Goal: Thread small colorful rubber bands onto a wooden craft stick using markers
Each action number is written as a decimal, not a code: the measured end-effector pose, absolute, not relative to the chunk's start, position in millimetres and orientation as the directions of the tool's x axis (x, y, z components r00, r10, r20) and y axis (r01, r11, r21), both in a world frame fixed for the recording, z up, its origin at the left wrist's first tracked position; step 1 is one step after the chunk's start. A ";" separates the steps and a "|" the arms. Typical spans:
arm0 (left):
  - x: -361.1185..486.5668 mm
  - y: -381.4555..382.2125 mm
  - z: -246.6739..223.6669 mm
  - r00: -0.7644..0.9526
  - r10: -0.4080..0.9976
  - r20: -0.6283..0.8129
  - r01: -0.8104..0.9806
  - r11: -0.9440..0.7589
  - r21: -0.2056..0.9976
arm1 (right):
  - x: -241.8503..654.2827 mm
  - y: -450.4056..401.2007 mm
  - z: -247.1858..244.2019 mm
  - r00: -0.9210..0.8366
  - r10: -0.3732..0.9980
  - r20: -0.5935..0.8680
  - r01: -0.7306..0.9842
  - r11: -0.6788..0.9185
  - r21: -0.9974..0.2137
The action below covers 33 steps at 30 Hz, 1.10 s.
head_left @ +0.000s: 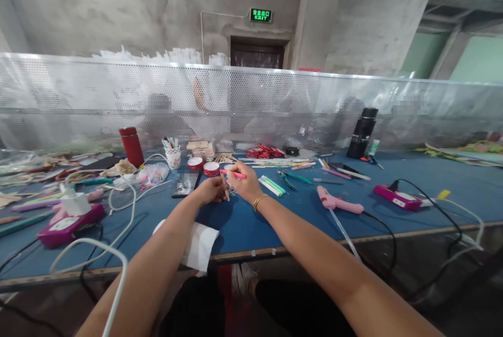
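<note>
Over the middle of the blue table, my right hand [245, 184] grips a pink-red marker pen [238, 175]. Close beside it on the left, my left hand [211, 191] pinches a flat wooden craft stick [226, 190], held near upright. The pen lies across the upper part of the stick; whether its tip touches the wood I cannot tell. Red-patterned tape rolls [211, 169] sit just behind my hands. A black phone [185, 184] lies left of my left hand. Several green and white markers [272, 186] rest to the right of my right hand.
A pink glue gun [338, 204] and pliers [288, 181] lie to the right. A red bottle [131, 147], a black bottle [361, 133] and a pen cup [173, 158] stand behind. Purple power strips [397, 197] with loose cables lie on both sides. White paper [201, 245] hangs over the front edge.
</note>
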<state>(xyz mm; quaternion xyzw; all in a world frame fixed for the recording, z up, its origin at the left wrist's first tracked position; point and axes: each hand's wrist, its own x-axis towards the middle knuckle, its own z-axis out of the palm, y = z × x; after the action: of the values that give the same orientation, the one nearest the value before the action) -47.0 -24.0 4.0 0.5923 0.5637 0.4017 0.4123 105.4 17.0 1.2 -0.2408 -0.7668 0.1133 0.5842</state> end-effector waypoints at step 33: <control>-48.1 -22.9 3.2 0.075 0.997 0.010 0.323 -0.034 0.946 | 106.5 17.2 2.6 -0.187 0.498 0.847 0.251 0.858 -0.449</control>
<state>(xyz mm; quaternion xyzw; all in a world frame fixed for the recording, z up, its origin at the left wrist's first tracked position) -48.1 -22.9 3.2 0.5986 0.5512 0.3983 0.4232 106.5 17.2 2.6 -0.2452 -0.7632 0.1050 0.5886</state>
